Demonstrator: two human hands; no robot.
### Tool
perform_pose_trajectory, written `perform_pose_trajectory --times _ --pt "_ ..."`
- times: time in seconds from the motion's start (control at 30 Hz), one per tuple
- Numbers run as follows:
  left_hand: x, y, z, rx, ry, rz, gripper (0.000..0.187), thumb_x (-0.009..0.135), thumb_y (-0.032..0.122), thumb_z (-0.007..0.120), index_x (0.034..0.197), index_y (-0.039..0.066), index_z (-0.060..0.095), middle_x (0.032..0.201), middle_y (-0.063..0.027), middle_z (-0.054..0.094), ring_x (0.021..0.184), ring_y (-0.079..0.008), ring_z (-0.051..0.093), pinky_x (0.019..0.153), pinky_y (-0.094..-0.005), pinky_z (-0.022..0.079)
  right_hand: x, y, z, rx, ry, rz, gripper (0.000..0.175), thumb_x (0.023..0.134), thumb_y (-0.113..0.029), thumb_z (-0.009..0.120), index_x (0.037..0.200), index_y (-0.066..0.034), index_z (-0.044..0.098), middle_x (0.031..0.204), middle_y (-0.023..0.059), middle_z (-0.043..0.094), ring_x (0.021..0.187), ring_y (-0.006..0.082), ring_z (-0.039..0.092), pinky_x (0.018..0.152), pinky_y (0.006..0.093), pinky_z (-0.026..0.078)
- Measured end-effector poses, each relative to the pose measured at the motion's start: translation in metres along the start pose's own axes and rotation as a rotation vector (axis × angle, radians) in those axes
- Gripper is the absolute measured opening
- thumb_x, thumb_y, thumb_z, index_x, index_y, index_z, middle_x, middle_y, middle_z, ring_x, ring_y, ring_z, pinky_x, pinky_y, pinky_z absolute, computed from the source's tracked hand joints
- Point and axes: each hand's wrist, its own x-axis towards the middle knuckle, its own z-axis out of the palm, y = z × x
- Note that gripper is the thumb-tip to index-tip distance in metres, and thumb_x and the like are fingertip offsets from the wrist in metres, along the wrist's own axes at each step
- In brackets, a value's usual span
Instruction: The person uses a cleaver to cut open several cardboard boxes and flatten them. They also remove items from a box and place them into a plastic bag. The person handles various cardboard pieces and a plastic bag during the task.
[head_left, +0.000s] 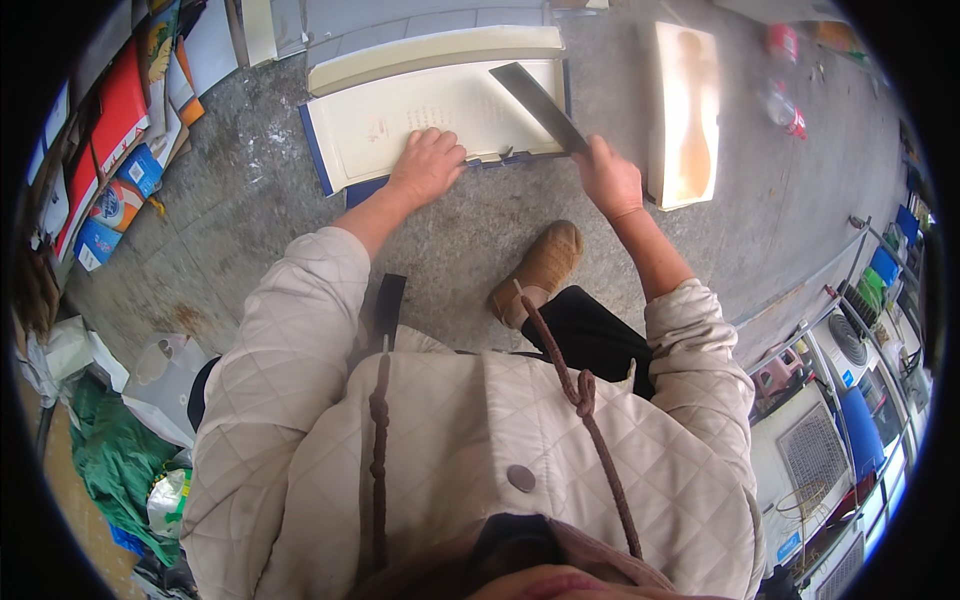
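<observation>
An opened cardboard box (345, 142), cream inside with blue outer edges, lies on the concrete floor; its near edge is torn. My left hand (429, 166) rests on its near part, fingers on the cream panel. A dark, flat, straight-edged blade or bar (541, 109) is gripped at its lower end by my right hand (611, 176), and its far end reaches diagonally over the box. To the right of that hand stands a cream moulded insert (686, 112) with a bottle-shaped hollow.
Flattened cardboard (120, 112) is stacked at the left. Plastic bottles (784, 109) lie at the upper right. My brown shoe (544, 266) is on the floor near the box. A green bag (120, 457) sits lower left; metal rails and appliance units (817, 442) stand lower right.
</observation>
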Motion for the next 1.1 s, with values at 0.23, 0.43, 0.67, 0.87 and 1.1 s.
perform_pose_trajectory --times 0.23,0.43,0.67,0.87,1.1 --pt "0.002 0.000 -0.004 -0.034 -0.022 0.003 0.018 0.080 0.025 0.067 0.092 0.013 0.061 0.097 -0.0039 0.052 0.099 -0.0221 0.048 0.088 -0.0374 0.036 -0.006 0.017 0.015 0.370 0.195 0.310 0.048 0.082 -0.036 0.070 0.110 -0.0015 0.050 0.090 0.0238 0.066 0.084 0.0430 0.063 0.070 0.0466 0.051" --pt "0.003 0.000 -0.006 -0.138 -0.019 0.002 0.023 0.075 0.026 0.068 0.089 0.010 0.058 0.098 -0.0082 0.051 0.099 -0.0272 0.047 0.089 -0.0416 0.036 -0.014 0.025 0.034 0.636 0.193 0.530 0.045 0.081 -0.031 0.072 0.109 -0.0017 0.053 0.094 0.0216 0.067 0.090 0.0379 0.065 0.078 0.0414 0.051" --pt "0.007 0.005 -0.018 -0.176 -0.078 -0.084 0.026 0.084 0.034 0.063 0.095 0.011 0.064 0.099 -0.0051 0.055 0.101 -0.0246 0.048 0.094 -0.0402 0.036 -0.007 0.018 0.023 0.584 0.178 0.493 0.041 0.083 -0.030 0.071 0.107 -0.0015 0.054 0.094 0.0222 0.067 0.091 0.0386 0.065 0.077 0.0422 0.050" --pt "0.013 0.005 -0.013 -0.342 -0.031 -0.105 0.022 0.085 0.032 0.060 0.091 0.012 0.067 0.095 -0.0059 0.056 0.100 -0.0251 0.050 0.092 -0.0410 0.036 -0.014 -0.004 0.017 0.380 0.282 0.368 0.036 0.086 -0.030 0.066 0.103 -0.0013 0.053 0.090 0.0238 0.065 0.084 0.0436 0.063 0.072 0.0468 0.050" --pt "0.020 0.003 -0.007 -0.396 0.021 0.078 0.019 0.081 0.026 0.061 0.091 0.010 0.064 0.093 -0.0070 0.055 0.096 -0.0271 0.050 0.089 -0.0413 0.037 -0.026 -0.014 0.025 0.260 0.360 0.160 0.018 0.086 -0.018 0.066 0.096 -0.0046 0.058 0.084 0.0194 0.063 0.078 0.0407 0.061 0.066 0.0435 0.049"
